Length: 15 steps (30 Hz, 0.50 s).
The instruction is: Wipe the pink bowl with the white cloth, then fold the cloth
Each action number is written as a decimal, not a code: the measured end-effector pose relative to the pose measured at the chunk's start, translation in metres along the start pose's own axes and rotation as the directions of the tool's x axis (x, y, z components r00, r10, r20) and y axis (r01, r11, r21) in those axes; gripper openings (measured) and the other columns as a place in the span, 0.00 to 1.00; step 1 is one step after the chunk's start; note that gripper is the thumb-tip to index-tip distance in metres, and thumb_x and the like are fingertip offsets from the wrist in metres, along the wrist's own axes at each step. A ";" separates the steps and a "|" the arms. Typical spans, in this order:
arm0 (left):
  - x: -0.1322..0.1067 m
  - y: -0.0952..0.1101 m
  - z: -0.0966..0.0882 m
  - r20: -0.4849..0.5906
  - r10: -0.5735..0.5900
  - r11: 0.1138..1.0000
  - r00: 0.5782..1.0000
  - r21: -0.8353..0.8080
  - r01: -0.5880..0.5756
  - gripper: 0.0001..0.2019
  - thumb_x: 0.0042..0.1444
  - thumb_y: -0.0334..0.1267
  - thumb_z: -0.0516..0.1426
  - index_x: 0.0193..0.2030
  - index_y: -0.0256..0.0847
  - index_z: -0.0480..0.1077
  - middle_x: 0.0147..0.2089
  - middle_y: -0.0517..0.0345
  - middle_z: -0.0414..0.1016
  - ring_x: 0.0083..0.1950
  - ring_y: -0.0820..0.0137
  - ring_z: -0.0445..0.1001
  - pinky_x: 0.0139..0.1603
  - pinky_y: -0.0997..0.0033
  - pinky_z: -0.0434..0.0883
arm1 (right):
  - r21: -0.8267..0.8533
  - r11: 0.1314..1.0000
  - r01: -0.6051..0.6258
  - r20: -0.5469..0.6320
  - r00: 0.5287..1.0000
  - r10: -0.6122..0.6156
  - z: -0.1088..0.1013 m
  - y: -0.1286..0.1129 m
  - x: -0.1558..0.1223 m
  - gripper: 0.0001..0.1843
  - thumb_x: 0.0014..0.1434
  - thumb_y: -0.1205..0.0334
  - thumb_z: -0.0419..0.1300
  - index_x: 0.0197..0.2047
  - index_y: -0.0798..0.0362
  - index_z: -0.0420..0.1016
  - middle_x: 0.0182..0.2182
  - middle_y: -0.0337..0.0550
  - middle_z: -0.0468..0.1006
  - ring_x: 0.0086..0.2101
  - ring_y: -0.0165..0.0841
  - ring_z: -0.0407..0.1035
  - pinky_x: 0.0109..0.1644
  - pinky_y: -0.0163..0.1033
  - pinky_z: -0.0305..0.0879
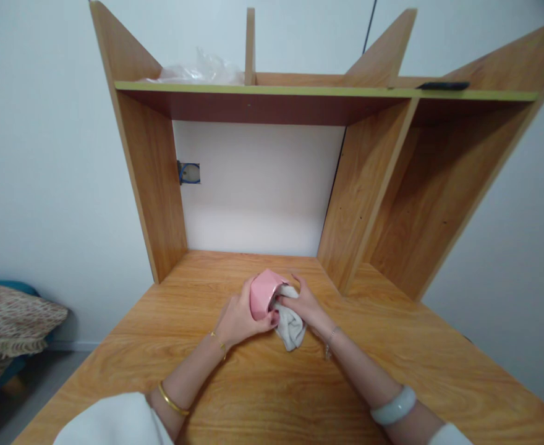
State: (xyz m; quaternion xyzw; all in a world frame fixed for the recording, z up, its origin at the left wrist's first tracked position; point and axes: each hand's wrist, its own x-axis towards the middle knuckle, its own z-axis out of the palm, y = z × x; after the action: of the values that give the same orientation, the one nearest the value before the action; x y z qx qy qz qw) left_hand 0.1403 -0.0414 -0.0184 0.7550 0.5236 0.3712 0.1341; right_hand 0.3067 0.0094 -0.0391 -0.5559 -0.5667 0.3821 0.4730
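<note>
A shiny pink faceted container (263, 293), like a small pot or cup, is tipped on its side above the wooden desk with its opening toward the right. My left hand (240, 316) wraps round it from the left, thumb near the rim. In my right hand (303, 305) is a light grey cloth (291, 327), part of it pushed into the container's mouth and the rest hanging below. The fingertips of that hand are partly hidden by the cloth and the rim.
Around the wooden desktop (253, 395) rises a shelf unit with upright panels (151, 185) and a green-edged shelf (272, 90). Clear plastic wrap (202, 69) and a dark flat object (444, 86) lie up there. An open wall socket box (190, 173) shows behind. A patterned cloth (12, 321) drapes at left.
</note>
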 end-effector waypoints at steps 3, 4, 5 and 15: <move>-0.001 0.000 -0.001 0.027 0.020 0.994 0.999 0.110 -0.023 0.41 0.43 0.51 0.57 0.61 0.39 0.46 0.43 0.47 0.72 0.40 0.57 0.73 0.39 0.62 0.67 | -0.204 0.973 0.106 -0.037 0.993 -0.116 -0.005 -0.004 -0.002 0.44 0.38 0.63 0.63 0.57 0.57 0.49 0.32 0.42 0.74 0.32 0.34 0.69 0.35 0.37 0.64; 0.000 0.000 -0.001 0.027 0.027 0.992 0.999 0.125 -0.030 0.41 0.43 0.51 0.56 0.61 0.38 0.46 0.43 0.47 0.72 0.40 0.57 0.73 0.39 0.62 0.67 | -0.267 0.953 0.142 -0.034 0.987 -0.156 -0.005 -0.006 -0.004 0.43 0.40 0.62 0.62 0.58 0.57 0.49 0.31 0.42 0.74 0.31 0.34 0.69 0.34 0.36 0.64; 0.000 0.000 -0.002 0.027 0.035 0.990 0.999 0.134 -0.038 0.40 0.43 0.50 0.56 0.61 0.38 0.46 0.43 0.47 0.72 0.39 0.57 0.73 0.39 0.62 0.67 | -0.324 0.931 0.170 -0.026 0.982 -0.189 -0.006 -0.010 -0.007 0.43 0.42 0.62 0.61 0.59 0.57 0.48 0.29 0.42 0.74 0.29 0.34 0.69 0.32 0.35 0.63; 0.002 -0.004 -0.013 0.098 0.106 0.984 0.990 0.132 -0.119 0.37 0.42 0.44 0.56 0.61 0.41 0.49 0.39 0.53 0.73 0.37 0.61 0.72 0.41 0.64 0.66 | -0.568 0.781 0.259 0.032 0.955 -0.294 -0.002 -0.014 -0.024 0.40 0.49 0.59 0.56 0.62 0.56 0.44 0.25 0.42 0.74 0.27 0.36 0.69 0.28 0.34 0.58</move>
State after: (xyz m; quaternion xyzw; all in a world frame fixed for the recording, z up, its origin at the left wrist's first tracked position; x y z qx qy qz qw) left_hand 0.1292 -0.0400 -0.0111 0.8069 0.4979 0.3066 0.0839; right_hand 0.3036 -0.0161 -0.0276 -0.5928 -0.7156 0.1068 0.3536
